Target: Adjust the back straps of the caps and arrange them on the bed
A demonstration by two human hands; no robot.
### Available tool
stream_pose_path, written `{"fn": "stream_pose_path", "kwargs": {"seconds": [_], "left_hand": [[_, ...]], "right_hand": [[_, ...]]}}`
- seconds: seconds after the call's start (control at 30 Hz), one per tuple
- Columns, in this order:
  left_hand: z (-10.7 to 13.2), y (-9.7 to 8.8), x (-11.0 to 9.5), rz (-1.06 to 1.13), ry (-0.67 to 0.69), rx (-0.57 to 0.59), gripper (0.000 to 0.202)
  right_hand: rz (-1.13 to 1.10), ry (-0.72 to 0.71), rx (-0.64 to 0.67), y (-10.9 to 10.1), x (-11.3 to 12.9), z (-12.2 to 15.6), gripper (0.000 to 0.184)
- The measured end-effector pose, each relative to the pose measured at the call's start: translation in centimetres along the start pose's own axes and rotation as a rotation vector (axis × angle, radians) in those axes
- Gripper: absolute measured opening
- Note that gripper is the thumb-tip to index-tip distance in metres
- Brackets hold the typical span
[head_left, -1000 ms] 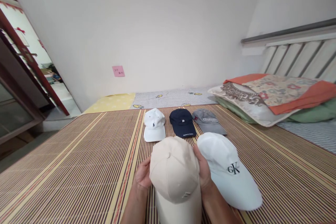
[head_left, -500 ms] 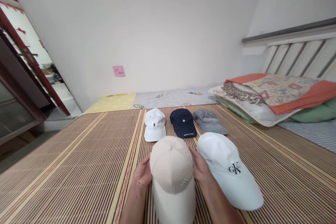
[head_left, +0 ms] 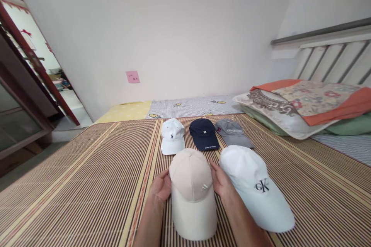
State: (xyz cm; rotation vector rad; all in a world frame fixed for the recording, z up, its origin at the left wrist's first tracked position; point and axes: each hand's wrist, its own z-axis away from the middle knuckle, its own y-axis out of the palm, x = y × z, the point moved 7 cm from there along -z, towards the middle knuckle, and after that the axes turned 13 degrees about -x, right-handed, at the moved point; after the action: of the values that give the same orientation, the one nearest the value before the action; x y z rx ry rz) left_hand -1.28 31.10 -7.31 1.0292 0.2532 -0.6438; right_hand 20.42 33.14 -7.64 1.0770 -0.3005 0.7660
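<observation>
A beige baseball cap [head_left: 189, 181] with a small stripe logo faces me in the lower middle, its brim pointing my way. My left hand [head_left: 162, 186] is at its left side, fingers curled against the crown and partly hidden behind it. On the opposite side, my right hand [head_left: 218, 179] holds the crown's edge, with some fingertips out of sight. Close to my right wrist lies a white cap with CK lettering [head_left: 255, 189]. Behind the beige cap are a small white cap [head_left: 173, 137], a navy cap [head_left: 203, 135] and a grey cap [head_left: 234, 133] in a row.
A striped bamboo mat [head_left: 95, 177] covers the bed. Pillows with an orange-edged floral cover [head_left: 319, 98] are stacked at the right, near a white slatted headboard [head_left: 333, 60]. A pink note [head_left: 132, 77] is stuck on the wall. At the left is an open doorway [head_left: 69, 98].
The beige cap has tilted, its brim shifting back from the bottom edge so the whole brim now shows. Both hands have stayed at its sides. The view has shifted slightly.
</observation>
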Motion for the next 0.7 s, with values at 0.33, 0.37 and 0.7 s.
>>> {"fn": "stream_pose_path", "kwargs": {"seconds": [0.33, 0.37, 0.7], "left_hand": [[1.5, 0.3, 0.4, -0.058, 0.062, -0.170, 0.025], [1.6, 0.4, 0.4, -0.063, 0.069, -0.185, 0.025], [2.3, 0.4, 0.3, -0.090, 0.115, -0.285, 0.026]], "right_hand": [[0.017, -0.029, -0.040, -0.5, 0.2, -0.3, 0.014], [0.019, -0.030, -0.043, -0.5, 0.2, -0.3, 0.014], [0.044, -0.114, -0.120, -0.7, 0.6, -0.3, 0.009]]}}
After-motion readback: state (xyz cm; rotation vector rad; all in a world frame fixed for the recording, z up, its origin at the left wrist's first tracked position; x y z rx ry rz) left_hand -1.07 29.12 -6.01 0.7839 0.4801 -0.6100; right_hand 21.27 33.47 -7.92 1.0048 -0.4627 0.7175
